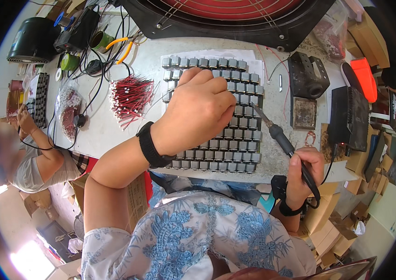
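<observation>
Overall, the pale tabletop carries everything in hand. At its far edge stands a large black-framed fan with a red interior behind wire guards. Centre: rows of grey metal-cased units, probably small motors, set close together over white paper. Left of them, well apart, lies a spread bundle of red-and-black leads with white connectors.

Left hand lies over the upper middle rows, fingers curled under; whether they pinch anything cannot be told. Right hand is off the lower right of the rows, fingers closed around the handle of a soldering iron. Its thin tip reaches the right edge of the rows; contact unclear.

Progress (judgement): soldering seems under way. No leads show on the exposed units, and plenty remain in the bundle, so attaching them looks largely undone. Joints too small to count; units beneath the left hand hidden.
</observation>
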Demonstrator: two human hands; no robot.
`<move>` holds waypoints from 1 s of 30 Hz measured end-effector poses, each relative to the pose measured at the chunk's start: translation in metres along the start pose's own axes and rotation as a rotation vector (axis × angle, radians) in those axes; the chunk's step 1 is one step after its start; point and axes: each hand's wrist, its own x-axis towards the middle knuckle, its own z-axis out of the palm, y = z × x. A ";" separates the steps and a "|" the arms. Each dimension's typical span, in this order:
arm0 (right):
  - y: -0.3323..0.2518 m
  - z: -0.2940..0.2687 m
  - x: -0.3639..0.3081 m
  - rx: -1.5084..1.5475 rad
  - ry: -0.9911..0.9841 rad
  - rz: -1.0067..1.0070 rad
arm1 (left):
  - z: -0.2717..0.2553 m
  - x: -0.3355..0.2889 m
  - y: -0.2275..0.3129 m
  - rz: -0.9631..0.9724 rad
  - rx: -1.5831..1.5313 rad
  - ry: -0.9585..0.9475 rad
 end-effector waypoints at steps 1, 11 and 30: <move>0.000 0.000 0.000 0.012 -0.001 0.004 | 0.001 0.000 0.000 0.003 -0.007 -0.001; 0.000 0.000 0.002 0.020 -0.032 -0.002 | 0.002 0.002 0.002 -0.011 0.004 -0.034; 0.000 -0.003 0.001 0.000 0.027 0.003 | 0.008 0.004 0.001 0.003 -0.023 -0.001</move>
